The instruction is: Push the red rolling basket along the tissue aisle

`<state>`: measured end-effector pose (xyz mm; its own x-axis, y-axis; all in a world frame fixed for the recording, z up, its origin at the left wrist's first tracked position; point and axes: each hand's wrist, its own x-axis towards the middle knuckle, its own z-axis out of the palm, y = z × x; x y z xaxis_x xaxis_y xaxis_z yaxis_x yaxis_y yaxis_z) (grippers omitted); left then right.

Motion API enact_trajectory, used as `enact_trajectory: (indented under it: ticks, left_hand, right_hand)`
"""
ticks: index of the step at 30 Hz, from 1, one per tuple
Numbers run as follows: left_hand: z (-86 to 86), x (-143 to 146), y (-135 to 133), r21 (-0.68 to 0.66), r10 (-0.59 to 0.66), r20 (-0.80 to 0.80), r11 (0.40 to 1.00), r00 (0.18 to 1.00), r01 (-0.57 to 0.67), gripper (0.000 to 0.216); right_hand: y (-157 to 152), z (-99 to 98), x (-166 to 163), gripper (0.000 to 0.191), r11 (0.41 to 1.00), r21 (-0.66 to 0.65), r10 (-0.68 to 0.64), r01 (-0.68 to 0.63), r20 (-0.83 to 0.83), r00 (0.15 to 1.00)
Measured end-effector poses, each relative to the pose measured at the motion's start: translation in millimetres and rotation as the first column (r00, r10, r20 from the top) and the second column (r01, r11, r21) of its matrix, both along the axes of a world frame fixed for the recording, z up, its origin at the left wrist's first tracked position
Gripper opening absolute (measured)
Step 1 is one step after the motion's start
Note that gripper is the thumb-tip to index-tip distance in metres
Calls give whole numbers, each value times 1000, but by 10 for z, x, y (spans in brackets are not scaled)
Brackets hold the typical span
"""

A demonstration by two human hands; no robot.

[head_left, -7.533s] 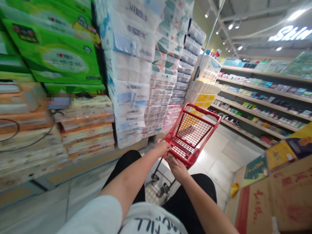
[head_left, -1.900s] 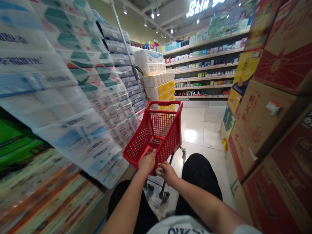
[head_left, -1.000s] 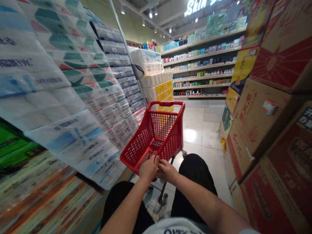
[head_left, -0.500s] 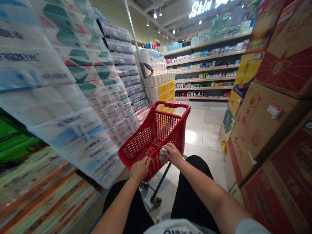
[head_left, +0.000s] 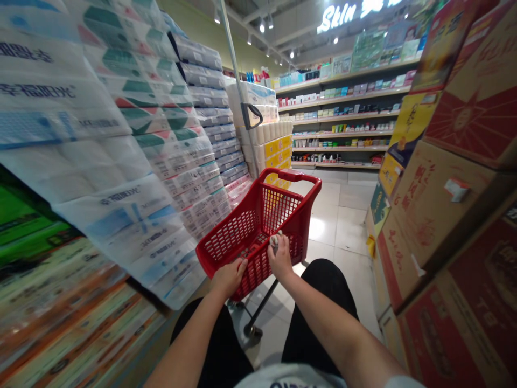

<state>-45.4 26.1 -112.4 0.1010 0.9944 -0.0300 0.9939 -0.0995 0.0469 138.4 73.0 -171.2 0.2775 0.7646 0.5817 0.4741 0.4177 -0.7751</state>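
Just beyond my knees stands a red plastic shopping cart, tilted in view, with a perforated basket on dark metal legs with casters. My left hand grips the basket's near rim, its thumb over the top edge. Further along that same rim is my right hand, closed around a crumpled whitish cloth at the rim. Most of the cloth is hidden behind the fingers. Through the holes, the basket's inside shows its red floor.
Stacked packs of toilet paper rise close on the left. Cardboard cartons are piled on the right. A metal pole with a dark handle leans behind the cart. Shelves of toiletries line the back, across a tiled floor.
My right hand has moved up the cart's near side to the rim with the cloth, which hung lower on the outside before. My left hand keeps its hold on the rim.
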Motion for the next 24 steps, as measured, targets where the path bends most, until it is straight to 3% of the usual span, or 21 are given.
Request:
enact_trajectory:
  ticks: [5,10,15,17,19,24]
  left_hand:
    - [-10,49,-9,19,0,5,1000,1000,0,60]
    - [7,23,-13,23,5,35,1000,999,-6,58]
    - [13,-17,-26,21,7,30,1000,1000,-8,56]
    - [5,-32,-30,24,9,32,1000,999,-9,56]
    - [-6,-47,-31,30,7,37,1000,999,-8,56]
    - [-30,-82,-22,26,-3,71,1000,997,1,55]
  right_hand:
    - [-116,-127,-115,39,999,32,42,-42,23,999]
    - [85,32,136,30,996,12,86,-85,-86,993]
    - [400,332,564,26,989,-104,-124,102,-232,965]
    - [531,443,768,27,952,-197,-288,235,-307,907]
    - [646,514,937,26,923,-241,-368,300,-327,870]
    - [747,436,1015,17,931,-263,-328,252,-303,895]
